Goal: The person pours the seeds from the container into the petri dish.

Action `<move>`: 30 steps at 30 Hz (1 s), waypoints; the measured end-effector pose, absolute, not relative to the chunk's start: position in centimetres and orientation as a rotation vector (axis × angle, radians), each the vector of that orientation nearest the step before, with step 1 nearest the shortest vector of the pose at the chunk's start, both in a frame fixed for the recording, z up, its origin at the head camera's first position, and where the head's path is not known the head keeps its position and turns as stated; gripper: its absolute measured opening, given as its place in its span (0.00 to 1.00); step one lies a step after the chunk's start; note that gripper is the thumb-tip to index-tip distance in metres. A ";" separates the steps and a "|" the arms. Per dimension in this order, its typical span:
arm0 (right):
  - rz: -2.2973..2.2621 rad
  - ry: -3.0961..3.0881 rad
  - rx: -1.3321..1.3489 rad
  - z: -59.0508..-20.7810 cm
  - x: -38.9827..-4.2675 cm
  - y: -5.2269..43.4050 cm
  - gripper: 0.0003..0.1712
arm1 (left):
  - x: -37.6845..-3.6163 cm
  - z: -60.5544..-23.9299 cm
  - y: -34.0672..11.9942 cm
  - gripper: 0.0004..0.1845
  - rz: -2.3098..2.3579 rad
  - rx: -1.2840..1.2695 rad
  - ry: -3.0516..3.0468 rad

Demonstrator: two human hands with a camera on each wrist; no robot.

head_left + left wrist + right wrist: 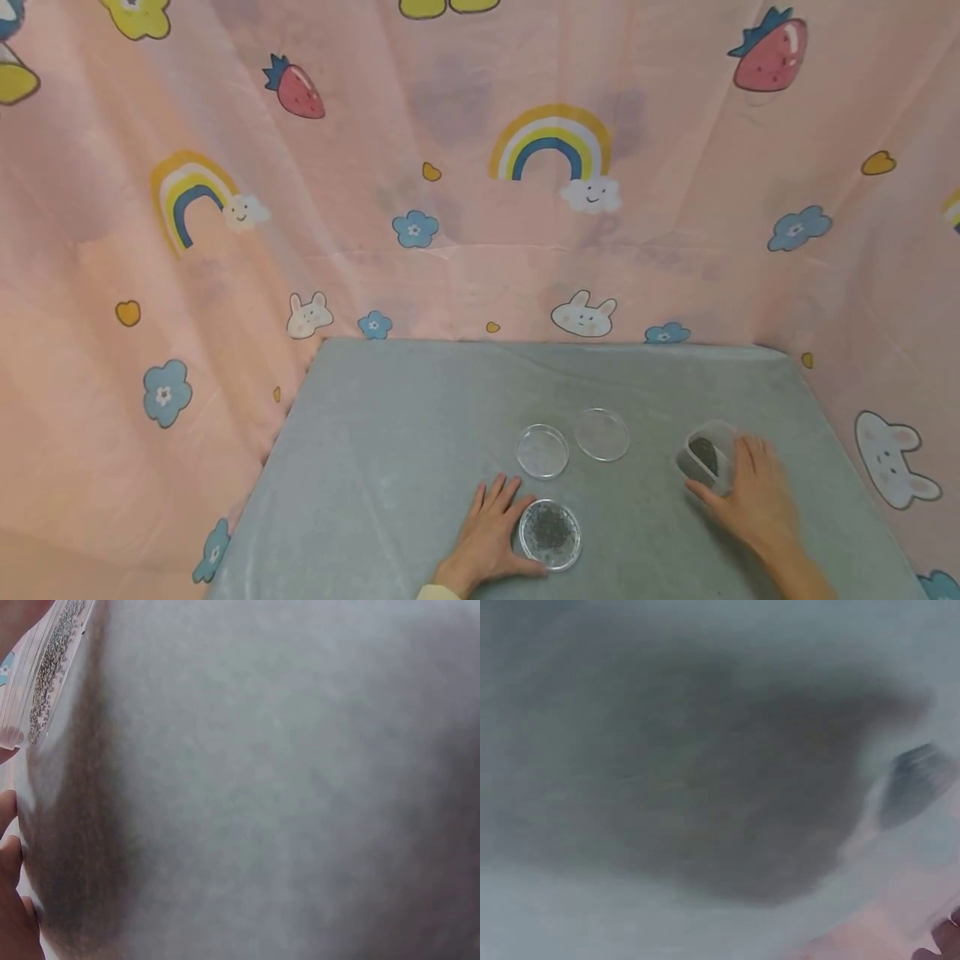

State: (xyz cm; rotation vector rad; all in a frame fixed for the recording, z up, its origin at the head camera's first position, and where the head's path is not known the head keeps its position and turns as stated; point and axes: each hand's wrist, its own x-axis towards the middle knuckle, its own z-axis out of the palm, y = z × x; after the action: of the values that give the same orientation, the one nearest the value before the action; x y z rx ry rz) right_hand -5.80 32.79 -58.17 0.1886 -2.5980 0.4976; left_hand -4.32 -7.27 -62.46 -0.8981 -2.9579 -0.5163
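Filled dish [550,534] right of left hand [489,537], rim held.

clear tub [723,432] of dark grains [703,454], round dish [577,550] of granules [549,529]

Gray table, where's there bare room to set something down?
The gray table is bare left of the left hand, between the dark-filled dish and the right hand, and behind the two clear dishes. It's crowded around those three dishes and where the right hand holds the clear container.
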 end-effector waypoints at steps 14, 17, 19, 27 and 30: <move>0.794 -2.790 -0.324 -59.9 -5.3 34.6 0.64 | -4.4 -62.3 -7.3 0.52 -0.518 -0.906 -2.965; 0.830 -2.815 -0.370 -59.8 -5.4 34.6 0.63 | -4.4 -62.4 -7.3 0.52 -0.519 -0.908 -2.944; 0.846 -2.807 -0.377 -59.8 -5.4 34.5 0.63 | -4.4 -62.4 -7.3 0.52 -0.521 -0.902 -2.924; 0.878 -2.784 -0.411 -59.8 -5.3 34.0 0.62 | -4.7 -62.2 -7.1 0.42 -0.672 -0.789 -2.865; 0.887 -2.811 -0.446 -59.6 -5.2 33.9 0.63 | -5.2 -61.8 -7.0 0.38 -0.748 -0.723 -2.834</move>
State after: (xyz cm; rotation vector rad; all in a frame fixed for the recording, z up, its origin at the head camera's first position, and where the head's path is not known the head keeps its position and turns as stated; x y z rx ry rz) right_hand -5.21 33.86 -59.55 -0.4456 -2.8112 0.8865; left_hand -5.16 -7.01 -61.85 -0.7226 -2.8341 -0.7478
